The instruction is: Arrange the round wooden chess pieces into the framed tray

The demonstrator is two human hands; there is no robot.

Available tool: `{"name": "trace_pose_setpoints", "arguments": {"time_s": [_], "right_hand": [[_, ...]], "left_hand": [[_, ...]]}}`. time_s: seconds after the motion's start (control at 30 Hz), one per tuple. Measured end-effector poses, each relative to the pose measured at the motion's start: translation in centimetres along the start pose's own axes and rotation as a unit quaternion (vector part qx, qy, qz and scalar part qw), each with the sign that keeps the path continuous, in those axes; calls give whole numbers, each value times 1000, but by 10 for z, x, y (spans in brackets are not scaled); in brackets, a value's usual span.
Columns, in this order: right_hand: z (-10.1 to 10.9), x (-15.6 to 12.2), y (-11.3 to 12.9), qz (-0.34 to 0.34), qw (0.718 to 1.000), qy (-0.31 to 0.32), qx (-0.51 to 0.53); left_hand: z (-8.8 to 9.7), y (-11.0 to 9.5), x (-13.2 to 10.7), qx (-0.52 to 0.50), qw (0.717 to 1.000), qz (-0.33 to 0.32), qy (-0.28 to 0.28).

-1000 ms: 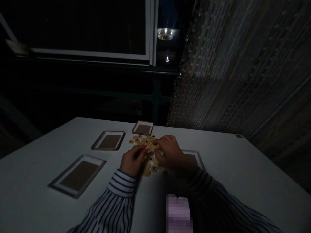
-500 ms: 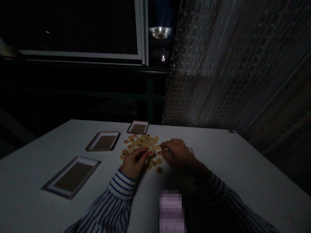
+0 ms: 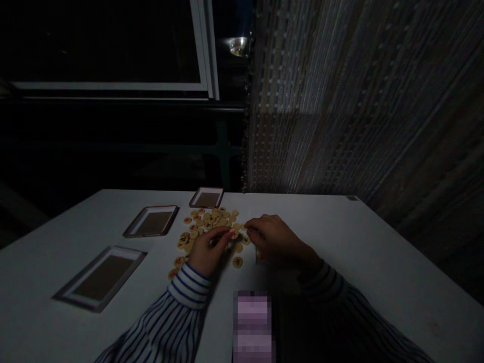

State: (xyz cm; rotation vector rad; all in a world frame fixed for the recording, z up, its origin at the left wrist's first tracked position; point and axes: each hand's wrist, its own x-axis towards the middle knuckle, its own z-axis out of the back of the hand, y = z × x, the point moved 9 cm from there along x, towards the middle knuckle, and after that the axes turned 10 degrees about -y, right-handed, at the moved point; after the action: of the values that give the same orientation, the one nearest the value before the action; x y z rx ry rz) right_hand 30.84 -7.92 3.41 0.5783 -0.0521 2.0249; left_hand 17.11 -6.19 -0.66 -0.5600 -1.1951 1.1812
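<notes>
My left hand [image 3: 209, 251] pinches a Chinese chess piece [image 3: 234, 233] with a red character, holding it up between thumb and fingertips. Just to the right, my right hand [image 3: 275, 239] is curled, its thumb and index fingertips close together; whether a piece sits between them I cannot make out. A pile of round wooden Chinese chess pieces [image 3: 215, 218], some marked in red or black, spreads on the table beyond and beside my left hand. One black-marked piece [image 3: 237, 262] lies apart in front. A box edge [image 3: 257, 256] shows partly under my right hand.
Three shallow rectangular trays stand on the white table [image 3: 333, 242]: a near left tray [image 3: 109, 275], a middle one [image 3: 153, 222] and a far one [image 3: 206, 197]. A bead curtain [image 3: 302, 101] hangs behind at right. A pixelated pink patch [image 3: 252, 322] covers the front.
The view has turned a little to the right, so the table and trays appear shifted left. My left hand still grips the same piece; both hands have barely moved.
</notes>
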Motion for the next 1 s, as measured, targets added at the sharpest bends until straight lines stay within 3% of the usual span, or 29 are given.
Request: {"name": "trace_pose_setpoints", "arguments": {"time_s": [0.33, 0.53, 1.0], "right_hand": [[22, -3, -13, -40, 998, -11, -44], [31, -5, -26, -73, 995, -5, -62], [10, -13, -31, -51, 997, 54, 7]], "left_hand": [[-27, -20, 10, -38, 999, -8, -2], [-47, -20, 14, -98, 995, 35, -7], [-70, -9, -9, -145, 988, 39, 25]]}}
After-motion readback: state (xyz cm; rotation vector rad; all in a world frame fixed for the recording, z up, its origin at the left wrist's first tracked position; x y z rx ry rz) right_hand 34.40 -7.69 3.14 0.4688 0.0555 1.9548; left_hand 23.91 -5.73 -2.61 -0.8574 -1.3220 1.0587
